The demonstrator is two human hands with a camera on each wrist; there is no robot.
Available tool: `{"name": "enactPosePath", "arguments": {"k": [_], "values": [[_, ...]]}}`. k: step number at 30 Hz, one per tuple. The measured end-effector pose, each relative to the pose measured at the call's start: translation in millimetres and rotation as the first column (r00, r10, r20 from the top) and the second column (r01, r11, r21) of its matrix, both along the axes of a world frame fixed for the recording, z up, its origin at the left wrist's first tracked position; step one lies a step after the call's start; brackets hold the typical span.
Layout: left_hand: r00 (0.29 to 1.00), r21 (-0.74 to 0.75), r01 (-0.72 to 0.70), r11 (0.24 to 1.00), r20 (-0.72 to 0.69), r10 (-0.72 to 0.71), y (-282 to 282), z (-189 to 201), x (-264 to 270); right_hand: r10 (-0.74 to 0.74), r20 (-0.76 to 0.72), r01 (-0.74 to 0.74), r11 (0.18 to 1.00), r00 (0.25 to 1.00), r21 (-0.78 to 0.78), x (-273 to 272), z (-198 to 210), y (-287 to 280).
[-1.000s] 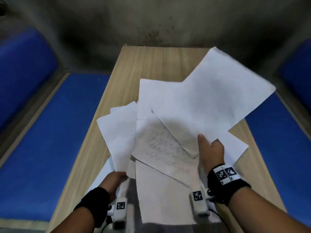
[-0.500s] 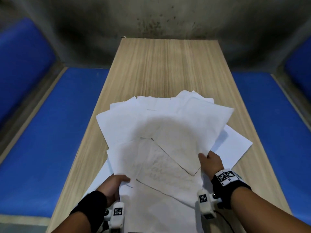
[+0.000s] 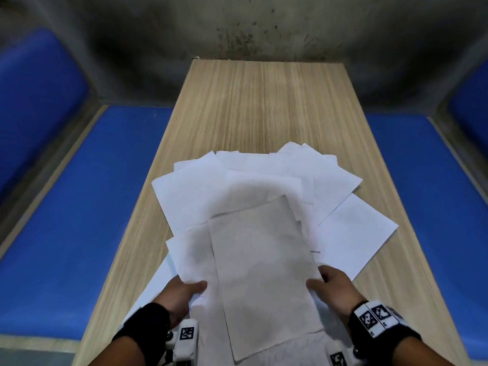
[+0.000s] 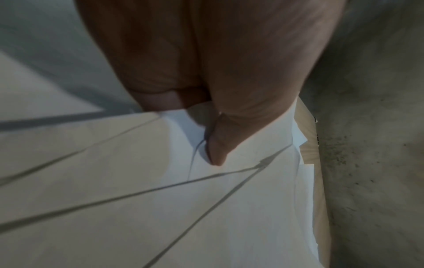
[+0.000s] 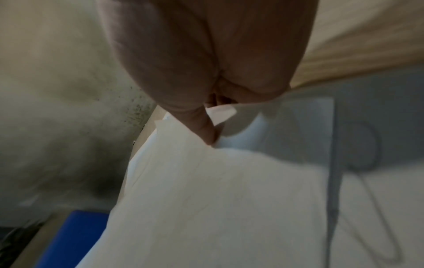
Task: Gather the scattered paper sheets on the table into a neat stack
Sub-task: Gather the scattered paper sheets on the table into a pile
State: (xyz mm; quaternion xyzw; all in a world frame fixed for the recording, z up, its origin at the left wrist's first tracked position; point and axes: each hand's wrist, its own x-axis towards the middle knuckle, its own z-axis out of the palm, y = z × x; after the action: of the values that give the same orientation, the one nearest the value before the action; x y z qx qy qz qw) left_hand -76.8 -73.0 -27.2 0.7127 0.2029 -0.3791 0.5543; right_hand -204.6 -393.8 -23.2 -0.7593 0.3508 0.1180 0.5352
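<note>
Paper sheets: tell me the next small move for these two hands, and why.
Probably draw both hands inward to square the pile. The left hand and right hand each grip a side of the sheets, thumbs on top, but the sheets fan out at different angles, corners poking past one another, and one sheet sticks out to the right on the table.
</note>
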Motion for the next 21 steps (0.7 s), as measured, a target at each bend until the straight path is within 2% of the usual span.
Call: {"name": "enactPosePath", "arguments": {"k": [4,6,10,12,14,16,19,21], "values": [[1.0,-0.017,-0.002,1.0,-0.023,0.002,1.6,5.7,0.0,-0.084,0.05,0.089,0.991,0.995,-0.101,1.7,5.3,7.6],[0.999,-0.01,0.018,1.0,-0.04,-0.019,5.3,7.2,0.7,-0.186,0.095,0.197,0.973,0.978,-0.12,5.8,3.1,-1.1],[0.997,0.0,0.047,0.999,-0.057,-0.047,12.7,5.8,0.9,-0.404,0.079,0.404,0.915,0.911,0.023,24.5,15.9,-11.7],[0.997,0.006,0.062,0.998,-0.057,-0.062,13.6,5.5,1.1,-0.418,0.039,0.413,0.906,0.908,0.094,37.0,18.8,-12.9],[0.996,0.001,0.073,0.997,-0.057,-0.073,12.7,8.1,1.8,-0.363,-0.02,0.363,0.926,0.932,0.108,51.2,19.1,-10.3],[0.994,-0.019,0.082,0.996,-0.068,-0.083,11.4,10.6,2.3,-0.37,-0.066,0.375,0.919,0.927,0.123,63.9,18.7,-6.3],[0.992,-0.05,0.093,0.994,-0.081,-0.096,9.2,15.4,3.6,-0.399,-0.13,0.412,0.905,0.908,0.103,77.9,16.6,-3.4],[0.991,-0.081,0.096,0.992,-0.088,-0.103,9.0,17.0,6.8,-0.35,-0.204,0.368,0.928,0.915,0.061,84.7,16.0,-3.4]]}}
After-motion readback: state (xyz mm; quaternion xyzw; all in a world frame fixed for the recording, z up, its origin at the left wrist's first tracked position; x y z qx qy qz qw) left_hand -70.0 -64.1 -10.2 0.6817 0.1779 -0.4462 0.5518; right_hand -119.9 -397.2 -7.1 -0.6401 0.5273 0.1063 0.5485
